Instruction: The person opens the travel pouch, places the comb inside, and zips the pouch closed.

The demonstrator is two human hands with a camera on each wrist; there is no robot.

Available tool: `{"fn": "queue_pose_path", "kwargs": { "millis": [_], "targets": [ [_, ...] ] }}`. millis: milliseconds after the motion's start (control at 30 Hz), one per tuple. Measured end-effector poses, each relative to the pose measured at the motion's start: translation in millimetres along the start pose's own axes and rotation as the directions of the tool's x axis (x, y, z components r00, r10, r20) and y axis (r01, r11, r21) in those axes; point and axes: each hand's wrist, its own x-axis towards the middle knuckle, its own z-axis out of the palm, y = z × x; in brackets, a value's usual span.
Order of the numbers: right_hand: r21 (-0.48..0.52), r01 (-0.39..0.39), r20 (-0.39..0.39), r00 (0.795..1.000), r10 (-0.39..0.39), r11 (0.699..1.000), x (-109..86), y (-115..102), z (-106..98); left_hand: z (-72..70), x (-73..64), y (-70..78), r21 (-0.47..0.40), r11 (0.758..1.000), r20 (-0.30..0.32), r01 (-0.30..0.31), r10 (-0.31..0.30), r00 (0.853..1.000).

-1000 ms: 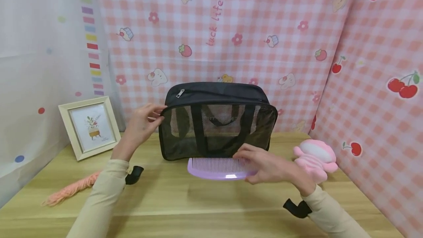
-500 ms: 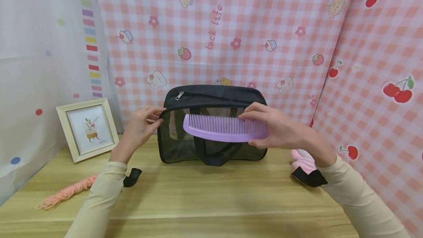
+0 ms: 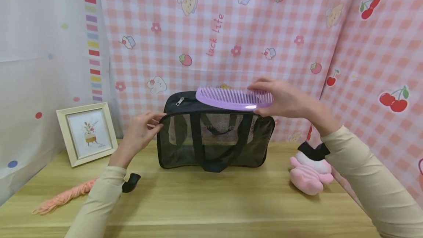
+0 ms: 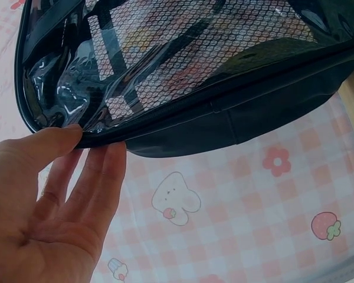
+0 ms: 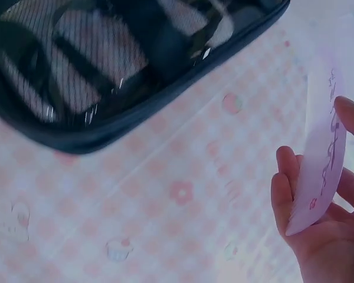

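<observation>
A black bag with a clear front and mesh back [image 3: 178,153] stands upright on the table, its zipper pull at the top left. My left hand [image 3: 140,131] pinches the bag's upper left front edge between thumb and fingers; the left wrist view shows this grip closely, with the hand [image 4: 65,194] at the rim. In my right hand [image 3: 284,98] is a purple comb [image 3: 224,100], teeth up, held level by its right end just above the bag's top. The right wrist view shows the comb [image 5: 324,159] between thumb and fingers, with lettering along it.
A cream picture frame [image 3: 87,135] stands at the left, behind a bundle of peach yarn [image 3: 66,195] partly hidden by the left sleeve. A pink plush toy [image 3: 310,175] sits at the right, below the right forearm. Checked curtains hang behind the table [image 3: 211,197].
My right hand has raised the comb from low in front of the bag to above its top. The left hand keeps its hold on the bag's edge.
</observation>
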Motion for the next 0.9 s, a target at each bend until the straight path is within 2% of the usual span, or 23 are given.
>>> {"fn": "queue_pose_path", "kwargs": {
  "millis": [200, 400, 633, 900],
  "targets": [
    [-0.070, -0.108, 0.054, 0.992, 0.112, 0.992, 13.6, 19.0, -18.8, 3.4, -1.6, -1.2, -0.003, 1.000, 0.005, 0.008, -0.008, 1.000],
    [-0.054, -0.183, 0.139, 0.972, 0.189, 0.982, 16.9, 34.7, -23.1, 5.7, -3.3, -0.7, 0.014, 0.999, 0.026, 0.029, -0.029, 0.999],
    [-0.048, -0.203, 0.189, 0.959, 0.209, 0.978, 18.3, 43.5, -19.1, 4.4, -1.0, 1.3, 0.027, 0.999, 0.031, 0.028, -0.029, 0.999],
    [-0.044, -0.235, 0.300, 0.924, 0.237, 0.971, 44.2, 43.1, -16.2, 0.7, -3.4, -3.3, 0.017, 0.999, 0.017, 0.040, -0.040, 0.999]
  ]
}}
